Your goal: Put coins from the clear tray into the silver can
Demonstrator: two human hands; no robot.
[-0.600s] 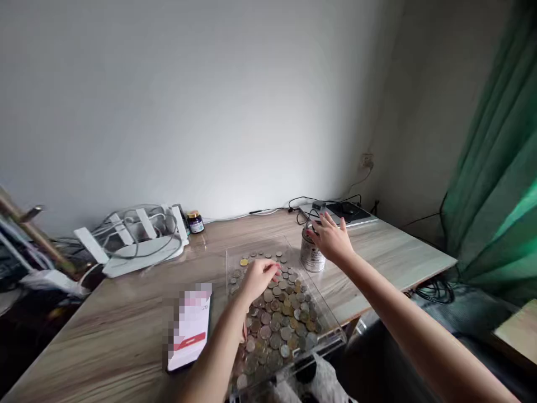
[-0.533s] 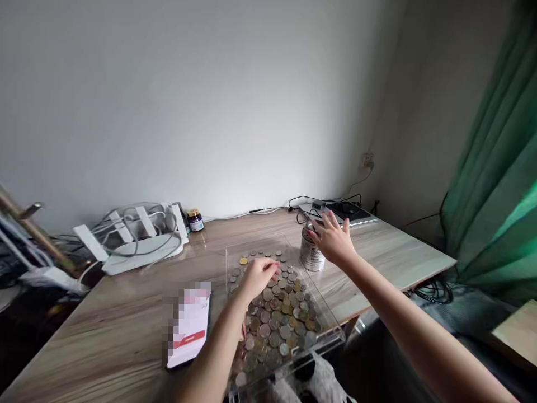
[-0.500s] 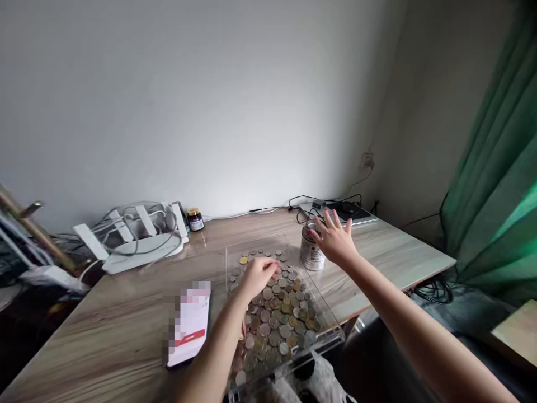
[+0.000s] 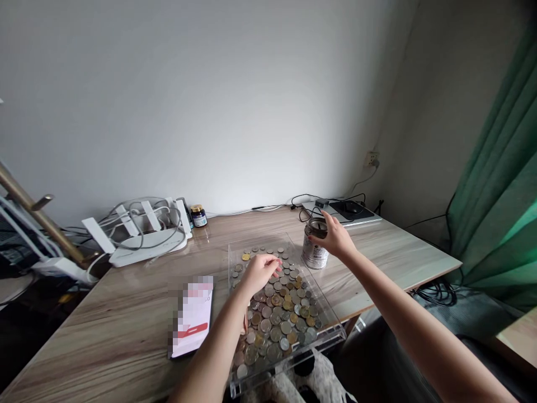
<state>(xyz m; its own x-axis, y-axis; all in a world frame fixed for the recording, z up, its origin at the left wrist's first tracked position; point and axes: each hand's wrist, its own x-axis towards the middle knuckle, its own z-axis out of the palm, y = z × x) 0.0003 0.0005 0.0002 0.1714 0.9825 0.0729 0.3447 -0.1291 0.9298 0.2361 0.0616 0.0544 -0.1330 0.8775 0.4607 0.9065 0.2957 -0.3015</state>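
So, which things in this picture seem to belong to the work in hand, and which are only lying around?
Seemingly in use:
coins, under the left hand
clear tray, bearing the coins
tin, with the right hand at its top

Apparently just lying around:
phone
white router
dark jar
mouse

Left hand (image 4: 262, 273): whatever lay between its fingertips was too small to tell.
Right hand (image 4: 337, 238): hid part of the can's (image 4: 314, 256) rim; its grip could not be told.
Can: fine print was unreadable.
Coins (image 4: 276, 334): markings were too small to read.
Tray (image 4: 327, 337): left side was partly behind the left forearm (image 4: 216, 341).
Phone (image 4: 197, 313): its upper left was pixelated.
Curtain (image 4: 495, 168): the right edge cut it off.
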